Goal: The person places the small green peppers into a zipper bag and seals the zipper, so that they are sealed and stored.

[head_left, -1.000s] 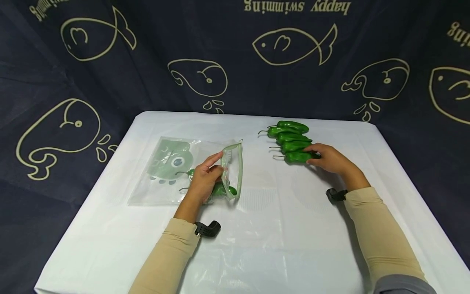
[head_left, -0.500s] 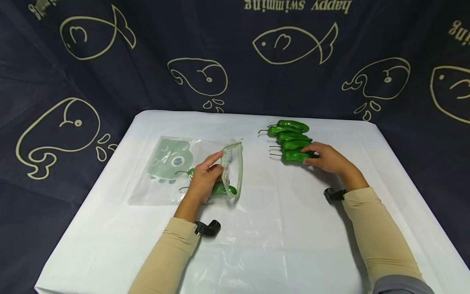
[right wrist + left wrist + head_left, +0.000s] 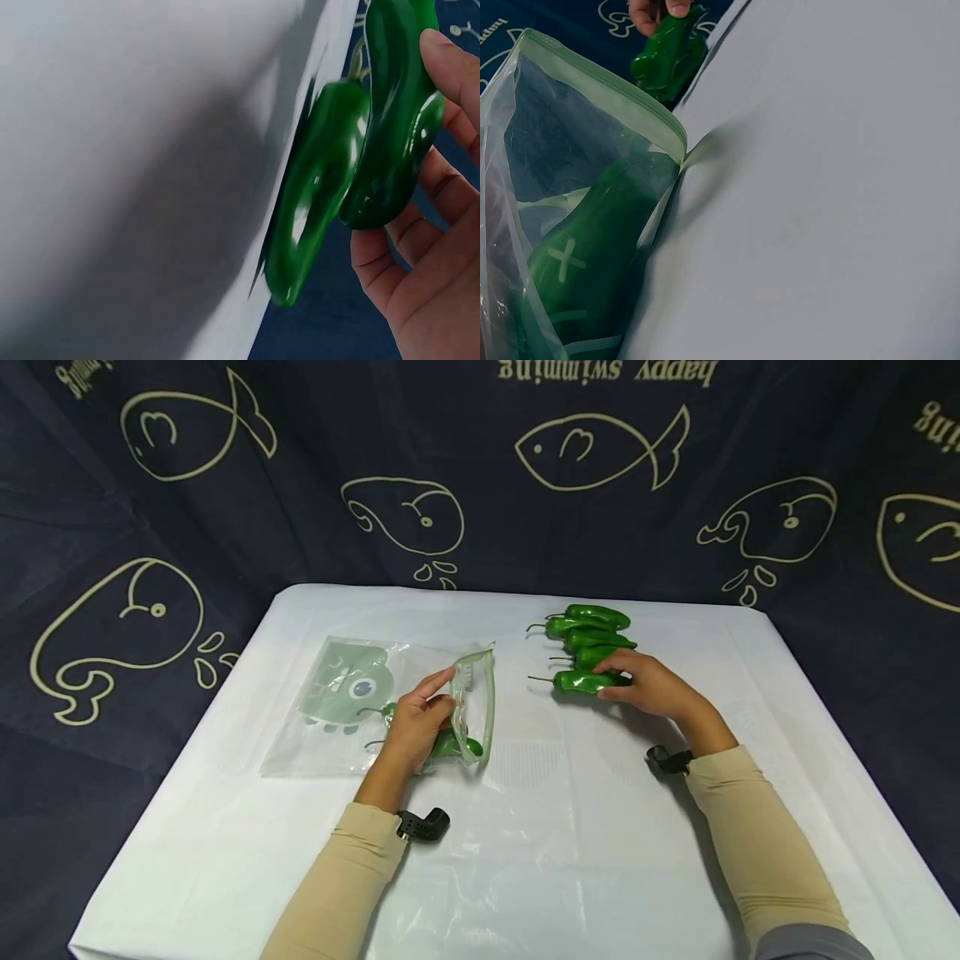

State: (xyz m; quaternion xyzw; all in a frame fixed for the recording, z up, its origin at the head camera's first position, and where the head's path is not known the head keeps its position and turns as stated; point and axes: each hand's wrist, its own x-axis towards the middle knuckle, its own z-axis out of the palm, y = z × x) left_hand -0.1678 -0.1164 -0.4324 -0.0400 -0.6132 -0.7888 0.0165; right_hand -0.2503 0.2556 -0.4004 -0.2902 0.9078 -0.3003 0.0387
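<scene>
My right hand (image 3: 643, 681) pinches a green pepper (image 3: 573, 682) by its blunt end, thumb on one side and fingers on the other; its stem points left. Behind it, several more green peppers (image 3: 600, 640) lie in a row on the table. In the right wrist view the held pepper (image 3: 397, 112) overlaps another pepper (image 3: 319, 187). To the left, my left hand (image 3: 420, 718) grips a clear zip bag (image 3: 300, 752) near its mouth, which gapes toward the right. Green peppers (image 3: 592, 262) show inside the bag; the hand partly hides them.
A white cloth covers the table (image 3: 570, 843). Behind it hangs a dark blue curtain (image 3: 480, 452) with fish and whale drawings. A green cartoon print (image 3: 348, 685) marks the bag's left part. Each wrist wears a black camera (image 3: 425, 825).
My right hand has moved left with the nearest pepper, drawing it a little away from the row. The left hand and the bag have stayed in place.
</scene>
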